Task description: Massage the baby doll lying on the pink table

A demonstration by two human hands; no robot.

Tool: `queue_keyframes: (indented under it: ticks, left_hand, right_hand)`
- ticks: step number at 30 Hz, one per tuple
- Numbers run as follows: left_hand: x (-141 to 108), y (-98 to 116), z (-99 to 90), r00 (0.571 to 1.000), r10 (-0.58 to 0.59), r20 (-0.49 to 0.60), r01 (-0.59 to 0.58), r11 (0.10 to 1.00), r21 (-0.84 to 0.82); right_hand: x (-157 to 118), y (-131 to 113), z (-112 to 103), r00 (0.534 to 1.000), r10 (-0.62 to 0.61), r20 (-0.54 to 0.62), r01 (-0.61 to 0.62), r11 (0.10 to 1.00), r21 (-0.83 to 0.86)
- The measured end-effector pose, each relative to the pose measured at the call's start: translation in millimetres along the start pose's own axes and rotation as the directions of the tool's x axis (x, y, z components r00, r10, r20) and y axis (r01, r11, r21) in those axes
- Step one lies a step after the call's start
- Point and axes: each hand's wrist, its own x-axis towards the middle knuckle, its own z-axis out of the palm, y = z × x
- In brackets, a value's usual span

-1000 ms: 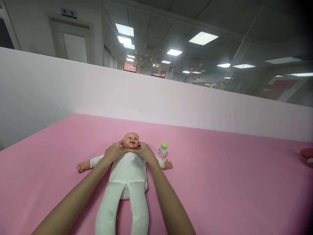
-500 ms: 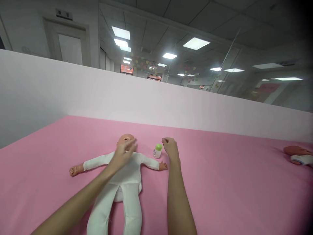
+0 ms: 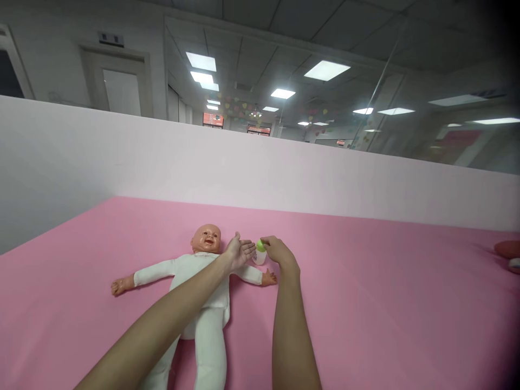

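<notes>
Half a second ago the left hand (image 3: 240, 252) was a blur across the doll (image 3: 208, 237), hiding part of its face; now that face is uncovered, and the hand is over by the bottle (image 3: 259, 257), open and empty, palm up, fingers stretched. Its fingertips are right at the bottle's side, though I can't tell whether they touch. The right hand (image 3: 279, 251), which was above and to the right of the bottle, has come down so its bent fingers are on the green cap (image 3: 260, 246); I can't tell if they are closed around it. The bottle stands upright on the pink mat (image 3: 365, 298), near the doll's outstretched hand (image 3: 268, 278). The doll still lies face up, arms spread, the person's left forearm crossing its body. Behind runs the low white wall (image 3: 244, 168)
</notes>
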Motion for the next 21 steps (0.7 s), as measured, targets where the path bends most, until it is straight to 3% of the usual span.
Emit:
queue_keyframes:
  ticks: [6, 9, 12, 16, 19, 21]
  left_hand:
    - [-3, -5, 0.5, 1.000, -0.004, -0.006, 0.004, 0.999, -0.035]
    - [-19, 6, -3.2, 0.999, -0.009, 0.041, 0.012, 0.998, -0.058]
    - [-47, 24, -9.2, 0.987, 0.041, 0.153, -0.029, 0.997, -0.078]
    - [-94, 47, -18.3, 0.945, 0.231, 0.232, -0.209, 0.971, -0.113]
    - [-123, 59, -24.4, 0.895, 0.384, 0.226, -0.370, 0.923, -0.104]
    - [-136, 65, -28.3, 0.857, 0.468, 0.215, -0.460, 0.884, -0.088]
  right_hand:
    - [-3, -8, -1, 0.996, 0.045, 0.074, -0.039, 0.996, -0.083]
    - [-7, -16, -5, 0.999, 0.036, 0.036, -0.033, 0.997, -0.071]
    - [-14, -32, -8, 0.998, -0.057, -0.016, 0.058, 0.997, 0.054]
    - [-26, -77, 7, 0.970, -0.241, -0.039, 0.243, 0.933, 0.267]
    - [-42, -122, 37, 0.909, -0.398, -0.126, 0.416, 0.832, 0.368]
    - [-60, -149, 62, 0.881, -0.462, -0.101, 0.460, 0.786, 0.413]
